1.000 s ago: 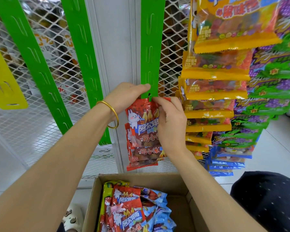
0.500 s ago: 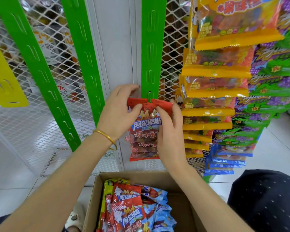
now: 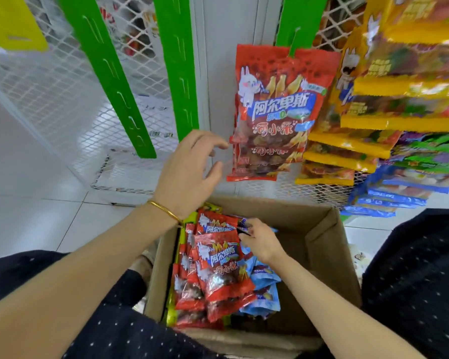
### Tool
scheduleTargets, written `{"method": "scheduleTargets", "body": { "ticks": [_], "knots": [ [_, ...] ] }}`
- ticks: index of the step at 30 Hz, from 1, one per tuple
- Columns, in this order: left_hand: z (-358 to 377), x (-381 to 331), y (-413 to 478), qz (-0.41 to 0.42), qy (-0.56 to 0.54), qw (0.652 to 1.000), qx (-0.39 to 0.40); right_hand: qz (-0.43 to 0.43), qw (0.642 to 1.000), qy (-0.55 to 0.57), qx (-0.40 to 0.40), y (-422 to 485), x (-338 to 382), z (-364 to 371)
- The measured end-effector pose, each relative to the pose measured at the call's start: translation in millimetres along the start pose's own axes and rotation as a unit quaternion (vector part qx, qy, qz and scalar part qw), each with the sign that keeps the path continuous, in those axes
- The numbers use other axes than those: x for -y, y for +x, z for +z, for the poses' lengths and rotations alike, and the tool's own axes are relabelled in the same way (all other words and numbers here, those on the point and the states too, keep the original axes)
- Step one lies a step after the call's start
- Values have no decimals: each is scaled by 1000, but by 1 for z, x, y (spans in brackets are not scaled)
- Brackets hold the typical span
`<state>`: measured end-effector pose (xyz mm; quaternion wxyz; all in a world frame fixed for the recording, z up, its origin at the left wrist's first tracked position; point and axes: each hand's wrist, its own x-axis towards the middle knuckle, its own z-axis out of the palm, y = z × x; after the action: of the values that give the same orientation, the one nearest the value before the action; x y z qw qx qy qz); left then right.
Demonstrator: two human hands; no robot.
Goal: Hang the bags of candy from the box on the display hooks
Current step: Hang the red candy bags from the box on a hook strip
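Several red candy bags (image 3: 275,112) hang stacked from a hook on the right green display strip (image 3: 296,19). My left hand (image 3: 189,164) hovers just left of their lower edge with its fingers spread, holding nothing. Below stands an open cardboard box (image 3: 322,229) with more red bags (image 3: 218,257) piled on the left and blue bags (image 3: 262,288) under them. My right hand (image 3: 259,242) is down in the box and pinches the top corner of a bag in the pile; which bag it holds is unclear.
Two more green hook strips (image 3: 106,73) (image 3: 179,60) hang bare against the white mesh panel (image 3: 49,86). Yellow bags (image 3: 399,120), green and purple ones and blue bags (image 3: 386,200) crowd the right side. My knees in dark dotted cloth (image 3: 412,281) flank the box.
Both hands have let go of the red bag, which now hangs on the strip. My right hand has dropped into the box, my left has lowered beside the hanging bags, and my view has tilted down.
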<state>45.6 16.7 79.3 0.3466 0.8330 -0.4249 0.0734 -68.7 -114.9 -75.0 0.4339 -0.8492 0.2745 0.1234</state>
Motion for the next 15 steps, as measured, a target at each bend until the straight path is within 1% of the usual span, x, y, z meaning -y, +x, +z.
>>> {"method": "scheduleTargets", "body": {
  "ticks": [1,3,8,10,13,15],
  "knots": [
    [1,5,-2,-10,-2,1000,6,28,999,15,19,4,-2,9],
    [3,13,-5,-30,-5,999,23,66,996,48,27,10,-3,26],
    [12,22,-5,-65,-25,995,72,149,981,125,-19,20,-7,51],
    [16,23,-4,-85,-37,992,84,164,980,113,-7,22,-8,55],
    [20,26,-4,-121,-55,987,87,167,986,31,3,17,-8,58],
    [22,28,-5,-137,-58,985,92,161,987,25,-6,16,-11,61]
  ]
}}
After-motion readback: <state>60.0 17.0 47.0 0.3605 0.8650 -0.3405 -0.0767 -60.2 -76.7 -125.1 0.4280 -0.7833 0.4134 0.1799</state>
